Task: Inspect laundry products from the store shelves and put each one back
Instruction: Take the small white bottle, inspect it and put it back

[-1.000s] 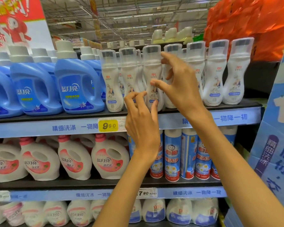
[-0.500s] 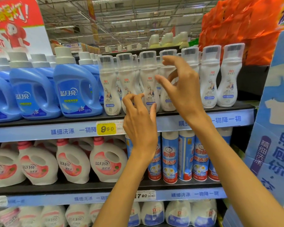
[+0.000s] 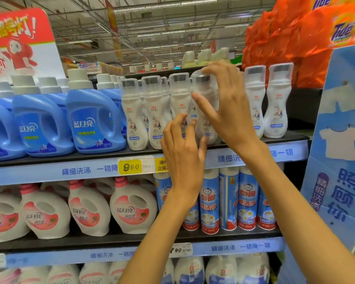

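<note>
A row of white slim bottles (image 3: 134,117) with clear caps stands on the upper shelf (image 3: 49,160). My right hand (image 3: 230,111) grips one white bottle (image 3: 206,87) in the middle of that row, fingers over its cap and thumb across its left side. This bottle looks blurred and slightly tilted, its base at the shelf. My left hand (image 3: 182,152) is raised just below and left of it, with loosely curled fingers in front of the bottle's lower part. Whether they touch it is unclear.
Blue detergent jugs (image 3: 94,119) fill the upper shelf's left side. Below stand white-and-pink jugs (image 3: 131,208) and blue spray cans (image 3: 230,197). A blue cardboard display (image 3: 340,140) stands close on the right, with orange Tide bags (image 3: 285,37) above.
My right hand has closed round the bottle's cap and neck, and the bottle now tilts. My left hand stays below it. The view has shifted slightly.
</note>
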The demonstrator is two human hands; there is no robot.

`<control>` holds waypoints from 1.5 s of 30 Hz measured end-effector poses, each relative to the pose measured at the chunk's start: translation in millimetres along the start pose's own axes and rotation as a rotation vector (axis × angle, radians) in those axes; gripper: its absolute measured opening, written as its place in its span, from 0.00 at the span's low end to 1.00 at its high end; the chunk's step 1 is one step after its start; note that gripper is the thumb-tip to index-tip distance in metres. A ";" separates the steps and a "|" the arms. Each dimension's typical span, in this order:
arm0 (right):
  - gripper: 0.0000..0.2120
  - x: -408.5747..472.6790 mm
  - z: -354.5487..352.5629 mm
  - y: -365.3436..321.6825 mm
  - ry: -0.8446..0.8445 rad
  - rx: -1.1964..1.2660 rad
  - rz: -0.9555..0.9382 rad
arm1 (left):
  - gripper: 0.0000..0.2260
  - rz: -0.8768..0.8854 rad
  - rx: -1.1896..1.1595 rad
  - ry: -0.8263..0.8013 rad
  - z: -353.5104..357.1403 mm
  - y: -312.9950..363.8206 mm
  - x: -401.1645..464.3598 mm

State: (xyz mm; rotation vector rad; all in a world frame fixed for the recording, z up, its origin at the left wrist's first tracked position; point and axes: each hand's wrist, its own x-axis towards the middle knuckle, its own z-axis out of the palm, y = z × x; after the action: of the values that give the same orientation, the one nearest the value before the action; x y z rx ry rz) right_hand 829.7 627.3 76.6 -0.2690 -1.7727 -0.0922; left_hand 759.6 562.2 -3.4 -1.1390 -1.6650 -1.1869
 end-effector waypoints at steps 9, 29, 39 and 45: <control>0.18 -15.6 -17.3 -13.2 0.024 0.457 0.154 | 0.20 -0.015 -0.232 -0.086 -9.7 2.7 -5.9; 0.21 -99.9 -16.2 -27.0 -0.386 1.348 0.901 | 0.21 -0.874 -1.152 -0.710 -77.5 6.2 -96.1; 0.18 -98.3 -20.3 -35.9 -0.447 1.268 0.897 | 0.27 -0.911 -1.115 -0.713 -77.0 2.8 -107.3; 0.17 -95.8 -23.0 -42.7 -0.433 1.571 1.016 | 0.29 -1.142 -1.563 -0.749 -85.2 5.8 -108.0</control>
State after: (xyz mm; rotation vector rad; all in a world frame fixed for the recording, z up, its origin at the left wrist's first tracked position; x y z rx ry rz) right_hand 860.4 568.6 -7.8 0.0228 -1.4100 2.0762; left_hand 804.7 457.2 -80.1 -1.5591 -1.7966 -3.4970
